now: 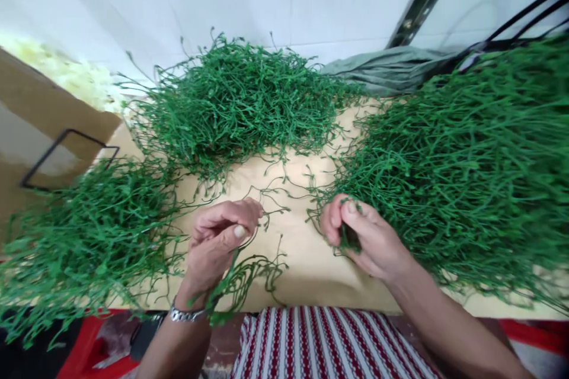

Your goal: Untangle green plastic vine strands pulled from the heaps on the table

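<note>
My left hand (pixel 216 243), with a metal watch band (pixel 187 312) at its wrist, is closed on thin green stems (pixel 244 275) that curve down beneath the palm and forearm. Small buds tip these stems. My right hand (pixel 373 237) has its thumb and fingers curled together around a few green stems, partly hidden in the grip. That hand is beside a big heap of green stems (pixel 427 183) on the right. A few loose stems (pixel 284 194) lie on the tan tabletop (pixel 306 272) between both hands.
More green stems are heaped at the back (pixel 249 100) and at the left (pixel 102 231), spilling over the front edge. A cardboard box (pixel 26 106), a black wire frame (pixel 53 151) and pale yellow flowers (pixel 75 71) are at left. Grey-green cloth (pixel 382 68) lies by the white wall.
</note>
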